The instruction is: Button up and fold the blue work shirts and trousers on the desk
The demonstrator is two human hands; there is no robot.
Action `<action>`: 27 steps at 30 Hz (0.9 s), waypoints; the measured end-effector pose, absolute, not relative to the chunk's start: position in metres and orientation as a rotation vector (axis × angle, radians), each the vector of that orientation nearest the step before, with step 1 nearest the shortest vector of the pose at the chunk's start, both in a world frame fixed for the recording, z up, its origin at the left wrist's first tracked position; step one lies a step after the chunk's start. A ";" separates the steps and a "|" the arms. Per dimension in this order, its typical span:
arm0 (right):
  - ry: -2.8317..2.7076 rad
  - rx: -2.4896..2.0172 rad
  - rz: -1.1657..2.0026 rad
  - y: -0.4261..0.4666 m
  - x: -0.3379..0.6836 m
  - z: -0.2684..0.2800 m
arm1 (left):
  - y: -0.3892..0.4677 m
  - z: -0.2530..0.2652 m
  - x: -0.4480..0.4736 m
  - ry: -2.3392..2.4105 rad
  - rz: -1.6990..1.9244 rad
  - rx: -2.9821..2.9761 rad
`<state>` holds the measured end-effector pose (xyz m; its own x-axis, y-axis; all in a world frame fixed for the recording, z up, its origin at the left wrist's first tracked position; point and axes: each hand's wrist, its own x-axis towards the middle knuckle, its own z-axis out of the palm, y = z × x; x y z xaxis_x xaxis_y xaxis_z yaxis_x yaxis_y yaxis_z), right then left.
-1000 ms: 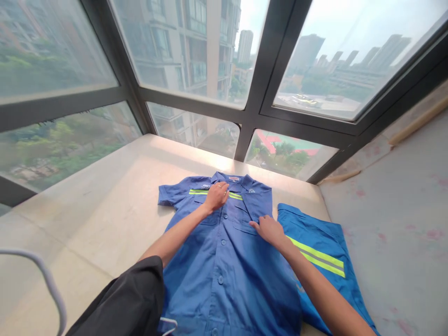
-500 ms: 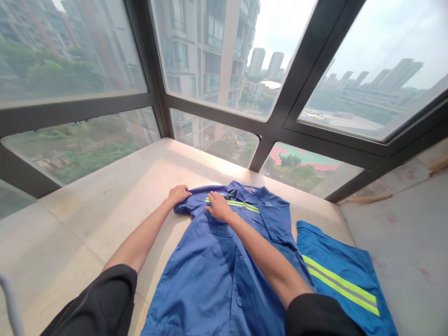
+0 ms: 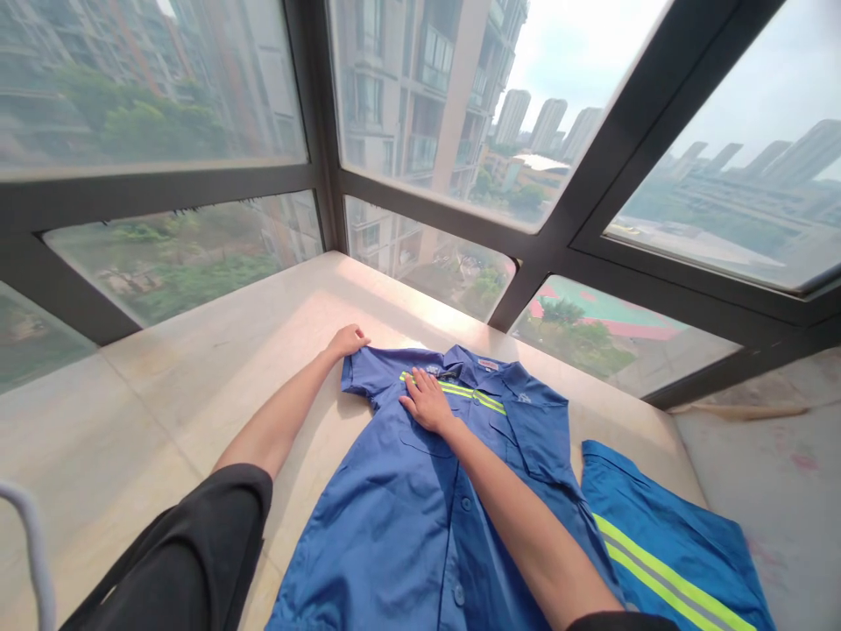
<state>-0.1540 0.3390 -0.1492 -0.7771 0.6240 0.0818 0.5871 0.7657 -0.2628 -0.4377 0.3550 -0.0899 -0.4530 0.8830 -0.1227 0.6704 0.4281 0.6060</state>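
A blue short-sleeved work shirt [image 3: 374, 517] lies front up, collar away from me, with a yellow-green reflective band across its chest. My left hand [image 3: 348, 340] pinches the upper corner of the sleeve on the left, and that sleeve is stretched out to the side. Flat on the chest, over the band near the left pocket, rests my right hand [image 3: 427, 400] with its fingers extended. The shirt's other sleeve is folded in over the front. My right forearm hides part of the buttoned front.
A folded brighter-blue garment [image 3: 663, 517] with reflective stripes lies to the right on the pale stone ledge [image 3: 216, 368]. Dark-framed windows [image 3: 526, 263] rise behind the ledge, and a wall [image 3: 775, 473] bounds its right side. A grey cable-like tube [image 3: 36, 552] shows at lower left.
My left hand has drawn the sleeve's end upward and outward, so the sleeve looks straighter. My right hand stays on the chest. The view has shifted slightly.
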 end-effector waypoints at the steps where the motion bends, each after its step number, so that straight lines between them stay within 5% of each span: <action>1: -2.791 -0.965 0.368 0.340 -0.154 -0.149 | 0.355 -0.086 -0.436 2.239 0.734 1.265; 6: -2.628 -0.947 0.855 0.359 -0.152 -0.145 | 0.355 -0.061 -0.414 1.947 0.903 1.091; 11: -1.760 -1.088 1.618 0.383 -0.147 -0.130 | 0.356 -0.045 -0.365 1.604 0.922 1.075; 19: -1.199 -1.276 2.023 0.373 -0.127 -0.103 | 0.346 -0.078 -0.342 1.699 0.952 0.964; 27: -1.280 -1.192 1.949 0.367 -0.151 -0.097 | 0.322 -0.104 -0.347 1.612 0.705 0.772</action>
